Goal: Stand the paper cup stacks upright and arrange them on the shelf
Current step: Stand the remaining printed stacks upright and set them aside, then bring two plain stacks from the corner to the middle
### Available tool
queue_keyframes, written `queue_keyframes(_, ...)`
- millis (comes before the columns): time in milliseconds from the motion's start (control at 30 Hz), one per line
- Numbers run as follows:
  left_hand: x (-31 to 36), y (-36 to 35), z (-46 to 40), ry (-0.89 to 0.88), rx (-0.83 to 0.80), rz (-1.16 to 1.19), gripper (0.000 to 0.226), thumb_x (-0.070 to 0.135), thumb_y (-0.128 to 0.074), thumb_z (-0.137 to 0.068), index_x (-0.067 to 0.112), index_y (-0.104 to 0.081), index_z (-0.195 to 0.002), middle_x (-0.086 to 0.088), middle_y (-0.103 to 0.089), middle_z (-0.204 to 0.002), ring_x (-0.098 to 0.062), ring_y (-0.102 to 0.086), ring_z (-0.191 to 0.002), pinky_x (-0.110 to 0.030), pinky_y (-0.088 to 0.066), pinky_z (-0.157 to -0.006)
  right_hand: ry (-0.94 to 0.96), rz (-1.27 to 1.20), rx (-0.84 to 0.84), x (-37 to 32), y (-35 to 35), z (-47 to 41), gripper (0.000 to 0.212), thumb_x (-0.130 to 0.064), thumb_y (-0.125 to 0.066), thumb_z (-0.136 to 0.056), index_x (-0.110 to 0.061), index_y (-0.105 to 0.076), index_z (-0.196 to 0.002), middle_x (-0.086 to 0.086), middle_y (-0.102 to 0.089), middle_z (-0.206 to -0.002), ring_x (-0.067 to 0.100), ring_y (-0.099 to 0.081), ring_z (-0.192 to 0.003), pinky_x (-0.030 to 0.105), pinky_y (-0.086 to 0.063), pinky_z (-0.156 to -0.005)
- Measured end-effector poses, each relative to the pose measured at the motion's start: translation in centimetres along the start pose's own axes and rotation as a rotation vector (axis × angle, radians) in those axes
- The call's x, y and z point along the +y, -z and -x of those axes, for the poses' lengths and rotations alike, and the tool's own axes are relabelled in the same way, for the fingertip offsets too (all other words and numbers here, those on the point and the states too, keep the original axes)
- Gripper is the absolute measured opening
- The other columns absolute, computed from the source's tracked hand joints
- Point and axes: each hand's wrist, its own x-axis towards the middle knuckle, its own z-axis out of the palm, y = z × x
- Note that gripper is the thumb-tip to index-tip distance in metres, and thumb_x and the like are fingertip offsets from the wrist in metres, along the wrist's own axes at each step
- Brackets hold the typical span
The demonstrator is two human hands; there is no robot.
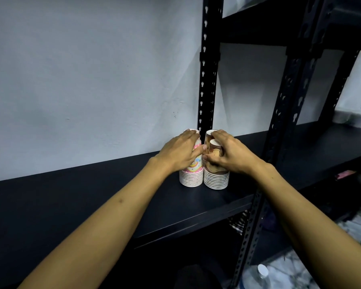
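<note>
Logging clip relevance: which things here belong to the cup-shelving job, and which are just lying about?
Job: pink cup stack, brown cup stacks, shelf, left hand, right hand.
Lying about: white container, clear bottle.

A pale grey-white wall (81, 80) fills the left and upper part of the view, with a few small dark specks (174, 116) near the rear black upright. On a neighbouring shelf board at the far right edge sit white foam containers (351, 116), close to the wall. Below, toward the bottom right corner, a clear plastic bottle with a white cap (262, 270) lies over a marbled grey-and-white floor (358, 228). A small pink item (344, 175) shows at the right edge beneath that board; what it is cannot be told.
</note>
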Motion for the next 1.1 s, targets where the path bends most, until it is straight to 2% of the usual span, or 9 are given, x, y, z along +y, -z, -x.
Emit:
queue_keyframes(133,-0.1,0.8,-0.5,-0.011,-0.059,-0.096,0.067,0.054,-0.035,-0.103,0.008,-0.035,-0.151,-0.012,-0.034,-0.16,-0.025,-0.026,-0.15,-0.039,-0.024,-0.118,-0.035,-0.006,-0.029,-0.2,0.3,-0.1,0.086,-0.07,-0.064,-0.077,-0.018,-0.043,-0.143,0.005,-0.05,-0.143,0.023,-0.047,-0.134,0.045,-0.041,-0.111)
queue_keyframes(233,-0.1,1.6,0.2,-0.002,-0.038,-0.021,0.075,0.064,-0.031,-0.099,0.016,-0.025,-0.157,-0.007,-0.026,-0.164,-0.021,-0.019,-0.152,-0.041,-0.019,-0.122,-0.073,0.013,-0.01,-1.2,1.2,0.7,0.089,-0.067,-0.054,-0.078,-0.021,-0.033,-0.152,0.005,-0.035,-0.157,0.023,-0.027,-0.148,0.055,-0.028,-0.117)
queue_keyframes(333,-0.3,3.1,2.3,0.044,0.098,0.117,0.074,0.068,-0.028,-0.098,0.022,-0.025,-0.157,-0.003,-0.024,-0.165,-0.017,-0.018,-0.153,-0.039,-0.02,-0.123,-0.016,0.032,0.148,-2.6,1.8,1.7,0.082,-0.061,-0.045,-0.076,-0.02,-0.04,-0.147,0.002,-0.04,-0.154,0.021,-0.026,-0.147,0.05,-0.027,-0.115)
queue_keyframes(433,-1.1,4.5,6.0,0.129,0.154,0.187,0.071,0.065,-0.032,-0.099,0.022,-0.03,-0.155,0.001,-0.028,-0.163,-0.017,-0.024,-0.15,-0.032,-0.021,-0.118,0.085,0.02,0.281,-5.1,1.0,2.5,0.065,-0.051,-0.052,-0.084,-0.017,-0.049,-0.139,0.0,-0.05,-0.143,0.021,-0.034,-0.139,0.043,-0.031,-0.11)
queue_keyframes(500,-2.2,5.0,9.0,0.205,0.181,0.196,0.067,0.062,-0.035,-0.1,0.022,-0.033,-0.154,0.003,-0.032,-0.162,-0.017,-0.028,-0.148,-0.03,-0.024,-0.113,0.146,0.015,0.289,-7.5,-0.4,2.6,0.056,-0.044,-0.055,-0.087,-0.016,-0.052,-0.136,0.0,-0.054,-0.139,0.022,-0.038,-0.136,0.041,-0.031,-0.109)
queue_keyframes(633,-5.6,5.4,15.9,0.382,0.19,0.188,0.066,0.06,-0.04,-0.099,0.024,-0.035,-0.153,0.004,-0.036,-0.159,-0.016,-0.03,-0.147,-0.034,-0.027,-0.116,0.218,-0.036,0.172,-13.0,-5.3,2.0,0.058,-0.051,-0.047,-0.09,-0.017,-0.054,-0.136,0.001,-0.056,-0.138,0.024,-0.043,-0.132,0.046,-0.036,-0.108)
queue_keyframes(767,-9.1,5.2,24.3,0.567,0.196,0.12,0.058,0.052,-0.051,-0.098,0.021,-0.045,-0.146,0.002,-0.047,-0.151,-0.018,-0.042,-0.139,-0.037,-0.037,-0.113,0.212,-0.099,-0.14,-18.7,-11.1,1.8,0.063,-0.059,-0.048,-0.096,-0.021,-0.044,-0.146,0.002,-0.046,-0.147,0.025,-0.038,-0.136,0.045,-0.03,-0.11)
queue_keyframes(900,-11.1,4.7,31.4,0.714,0.161,0.045,0.058,0.052,-0.05,-0.098,0.021,-0.045,-0.147,0.002,-0.044,-0.154,-0.017,-0.038,-0.142,-0.034,-0.031,-0.117,0.267,-0.136,-0.403,-23.9,-15.5,2.2,0.074,-0.068,-0.045,-0.093,-0.024,-0.037,-0.151,0.001,-0.037,-0.156,0.023,-0.029,-0.144,0.045,-0.02,-0.117)
queue_keyframes(1100,-13.3,4.2,37.6,0.817,0.122,-0.05,0.063,0.057,-0.043,-0.099,0.021,-0.042,-0.15,0.002,-0.036,-0.16,-0.012,-0.026,-0.15,-0.033,-0.021,-0.122,0.275,-0.061,-0.461,-27.7,-18.2,4.0,0.075,-0.073,-0.031,-0.094,-0.029,-0.031,-0.155,0.001,-0.02,-0.166,0.027,-0.009,-0.155,0.051,-0.004,-0.124)
